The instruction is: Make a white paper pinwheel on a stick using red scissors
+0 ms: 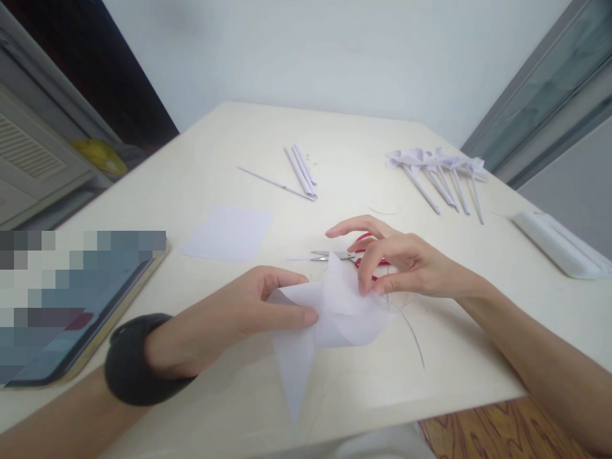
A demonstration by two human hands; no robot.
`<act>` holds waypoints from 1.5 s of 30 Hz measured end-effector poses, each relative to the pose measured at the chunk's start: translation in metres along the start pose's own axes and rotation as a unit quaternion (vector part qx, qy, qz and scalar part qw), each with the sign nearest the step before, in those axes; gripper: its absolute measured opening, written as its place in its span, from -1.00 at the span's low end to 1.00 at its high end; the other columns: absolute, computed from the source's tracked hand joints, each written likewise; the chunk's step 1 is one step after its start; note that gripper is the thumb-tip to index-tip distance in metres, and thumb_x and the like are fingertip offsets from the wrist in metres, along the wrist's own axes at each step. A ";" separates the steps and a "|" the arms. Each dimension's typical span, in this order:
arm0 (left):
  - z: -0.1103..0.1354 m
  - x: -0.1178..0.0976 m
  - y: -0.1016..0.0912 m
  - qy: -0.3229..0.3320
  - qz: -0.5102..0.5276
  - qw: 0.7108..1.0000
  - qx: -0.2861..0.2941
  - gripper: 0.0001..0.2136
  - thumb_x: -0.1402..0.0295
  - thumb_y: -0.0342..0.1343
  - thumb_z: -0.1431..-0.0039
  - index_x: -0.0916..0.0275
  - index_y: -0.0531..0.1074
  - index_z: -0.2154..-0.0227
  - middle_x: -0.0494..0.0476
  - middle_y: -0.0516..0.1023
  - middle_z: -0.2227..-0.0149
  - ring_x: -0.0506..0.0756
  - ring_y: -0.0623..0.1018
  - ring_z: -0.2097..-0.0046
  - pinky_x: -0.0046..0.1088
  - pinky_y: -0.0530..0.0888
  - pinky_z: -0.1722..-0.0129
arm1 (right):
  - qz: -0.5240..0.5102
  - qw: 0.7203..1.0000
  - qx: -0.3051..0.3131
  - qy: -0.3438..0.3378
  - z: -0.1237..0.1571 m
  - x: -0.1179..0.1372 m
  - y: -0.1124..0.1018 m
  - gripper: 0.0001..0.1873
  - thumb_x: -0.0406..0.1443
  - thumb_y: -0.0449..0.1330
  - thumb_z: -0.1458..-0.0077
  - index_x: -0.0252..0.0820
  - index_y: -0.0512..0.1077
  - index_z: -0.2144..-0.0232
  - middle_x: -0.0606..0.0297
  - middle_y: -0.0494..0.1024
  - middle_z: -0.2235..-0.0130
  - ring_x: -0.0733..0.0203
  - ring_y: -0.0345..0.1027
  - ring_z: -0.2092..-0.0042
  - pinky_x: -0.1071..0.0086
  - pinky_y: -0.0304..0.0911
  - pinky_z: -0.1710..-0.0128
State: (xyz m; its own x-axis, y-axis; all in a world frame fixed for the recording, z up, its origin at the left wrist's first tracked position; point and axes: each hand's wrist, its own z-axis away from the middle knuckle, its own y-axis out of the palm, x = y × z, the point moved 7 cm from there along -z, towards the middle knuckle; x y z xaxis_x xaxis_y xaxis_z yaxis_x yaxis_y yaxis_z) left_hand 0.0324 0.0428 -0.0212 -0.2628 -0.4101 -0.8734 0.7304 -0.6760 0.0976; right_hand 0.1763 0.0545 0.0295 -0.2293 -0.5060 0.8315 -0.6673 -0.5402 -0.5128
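Observation:
My left hand point(261, 303) pinches a white paper pinwheel point(351, 322) between thumb and fingers, near the table's front. One pointed blade of the paper hangs down below that hand, and others curl up on the right. At the pinwheel's right side, my right hand point(406, 264) has its thumb and a finger closed on the paper's edge, while the index finger stretches out to the left. Behind the paper lie red-handled scissors point(335, 256), partly hidden by my right hand. A thin wire point(414, 338) curves across the table just right of the pinwheel.
A flat white paper sheet point(229, 233) lies left of the scissors. Farther back are rolled paper sticks point(299, 171) and a thin stick point(262, 178). Several paper pinwheels on sticks point(433, 159) lie back right, near a white packet point(559, 245). A tablet point(102, 331) stands at left.

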 end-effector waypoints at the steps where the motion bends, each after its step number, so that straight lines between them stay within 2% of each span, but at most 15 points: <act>1: 0.000 0.001 0.000 -0.005 -0.008 1.000 -0.007 -0.87 0.37 0.17 0.03 0.16 0.54 0.37 -0.01 0.59 0.40 0.06 0.51 0.35 -0.52 0.38 0.36 | 0.002 1.000 -0.003 -0.002 0.000 0.001 0.001 -0.95 -0.34 0.23 -0.01 -0.14 0.45 0.48 0.32 0.21 -0.12 0.08 0.07 -0.15 0.15 0.11 -0.08; 3: -0.001 0.002 0.001 -0.008 -0.025 0.999 -0.024 -0.90 0.35 0.18 0.05 0.16 0.53 0.41 -0.04 0.58 0.41 0.04 0.50 0.38 -0.55 0.36 0.39 | 0.008 1.000 -0.008 -0.004 -0.001 0.004 0.004 -0.93 -0.34 0.23 -0.01 -0.14 0.43 0.50 0.32 0.21 -0.12 0.09 0.07 -0.15 0.14 0.07 -0.12; 7: -0.003 0.000 0.002 0.016 -0.071 0.996 -0.052 -0.94 0.39 0.14 0.05 0.17 0.51 0.49 -0.11 0.50 0.51 -0.03 0.43 0.48 -0.62 0.29 0.49 | 0.055 0.998 -0.009 -0.007 -0.001 0.011 0.011 -0.92 -0.33 0.26 0.02 -0.14 0.41 0.51 0.33 0.25 -0.09 0.13 -0.07 -0.22 0.20 -0.07 -0.19; 10: -0.004 0.000 0.000 0.036 -0.111 0.991 -0.060 -0.93 0.40 0.10 0.03 0.21 0.46 0.55 -0.13 0.39 0.58 -0.07 0.34 0.55 -0.65 0.21 0.57 | 0.114 0.993 -0.010 0.003 -0.001 0.013 0.017 -0.93 -0.31 0.25 0.01 -0.13 0.42 0.49 0.32 0.22 -0.11 0.14 -0.08 -0.22 0.22 -0.06 -0.17; 14: -0.006 0.002 -0.002 0.053 -0.170 0.982 -0.061 -0.92 0.37 0.06 0.00 0.21 0.44 0.50 -0.11 0.34 0.56 -0.07 0.29 0.55 -0.65 0.16 0.59 | 0.171 0.985 -0.028 0.013 -0.001 0.013 0.023 -0.96 -0.30 0.23 -0.02 -0.12 0.44 0.45 0.32 0.16 -0.13 0.18 -0.10 -0.21 0.26 -0.08 -0.16; 21: -0.008 0.006 -0.003 0.060 -0.215 0.972 -0.073 -0.87 0.29 0.06 -0.03 0.20 0.43 0.49 -0.10 0.30 0.56 -0.07 0.27 0.54 -0.64 0.16 0.59 | 0.186 0.980 -0.046 0.054 -0.002 0.003 0.030 -0.97 -0.31 0.22 -0.03 -0.13 0.42 0.44 0.35 0.19 -0.11 0.20 -0.01 -0.14 0.30 0.01 -0.10; 26: -0.008 0.004 -0.006 0.063 -0.240 0.964 -0.093 -0.87 0.29 0.05 -0.03 0.22 0.42 0.51 -0.10 0.27 0.57 -0.07 0.25 0.54 -0.64 0.16 0.58 | 0.204 0.975 -0.069 0.057 0.000 0.004 0.031 -0.96 -0.30 0.22 -0.02 -0.13 0.40 0.41 0.32 0.21 -0.09 0.18 0.01 -0.13 0.28 0.01 -0.10; 36: -0.006 0.001 -0.005 0.058 -0.206 0.973 -0.083 -0.85 0.28 0.04 -0.03 0.21 0.46 0.46 -0.06 0.40 0.51 -0.01 0.37 0.48 -0.62 0.25 0.53 | 0.237 0.964 -0.107 0.050 0.000 0.005 0.034 -0.96 -0.30 0.17 -0.05 -0.13 0.36 0.40 0.22 0.24 -0.05 0.09 0.05 -0.10 0.15 0.03 -0.05; 45: -0.006 0.003 -0.007 0.052 -0.189 0.976 -0.094 -0.82 0.24 0.05 -0.03 0.21 0.48 0.44 -0.05 0.46 0.49 0.02 0.42 0.45 -0.62 0.26 0.52 | 0.238 0.961 -0.125 0.058 0.001 0.004 0.034 -0.93 -0.28 0.17 -0.07 -0.14 0.34 0.41 0.23 0.27 -0.01 0.13 0.09 -0.06 0.22 0.06 0.01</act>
State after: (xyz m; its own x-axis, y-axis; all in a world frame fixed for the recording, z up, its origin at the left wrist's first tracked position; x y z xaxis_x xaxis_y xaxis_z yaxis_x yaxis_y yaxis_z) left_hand 0.0299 0.0499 -0.0270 -0.4779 -0.0825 -0.8746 0.6993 -0.6383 -0.3219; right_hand 0.1537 0.0339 0.0150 -0.6190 -0.5694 0.5409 -0.6133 -0.0798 -0.7858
